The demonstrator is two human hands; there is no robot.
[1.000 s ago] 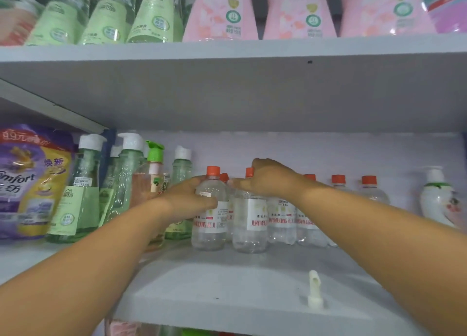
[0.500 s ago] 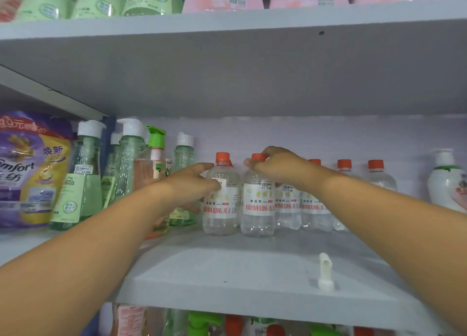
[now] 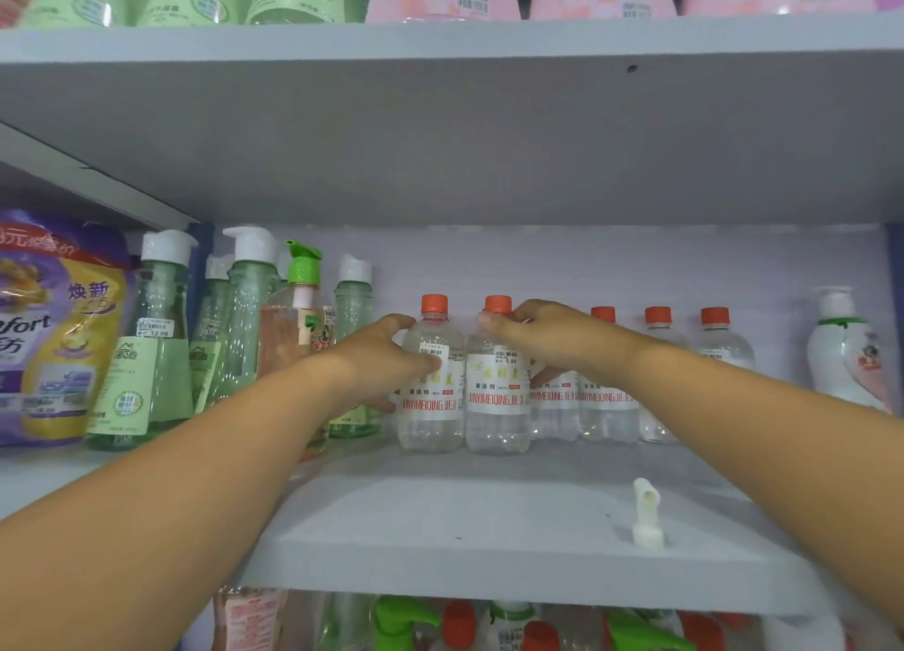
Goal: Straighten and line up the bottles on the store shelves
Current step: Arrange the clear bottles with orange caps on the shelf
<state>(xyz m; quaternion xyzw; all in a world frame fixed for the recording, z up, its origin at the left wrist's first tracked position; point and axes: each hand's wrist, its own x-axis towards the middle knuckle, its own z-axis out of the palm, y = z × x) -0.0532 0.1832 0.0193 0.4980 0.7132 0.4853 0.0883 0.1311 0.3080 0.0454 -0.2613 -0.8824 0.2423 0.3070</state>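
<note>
Two clear orange-capped bottles, first point(image 3: 431, 381) and second point(image 3: 498, 386), upright mid-shelf, touching. Left hand point(image 3: 379, 364) curls round first; right hand point(image 3: 543, 337) pinches second's neck, likely squaring labels forward with the row behind point(image 3: 606, 401); shelf point(image 3: 489, 528) front bare

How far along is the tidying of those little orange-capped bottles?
Midway, it seems. The orange-capped bottles stand upright in a row. The left hand grips the leftmost bottle and the right hand grips its neighbour. The green pump bottles look uneven, and a loose white nozzle lies up front.
</note>
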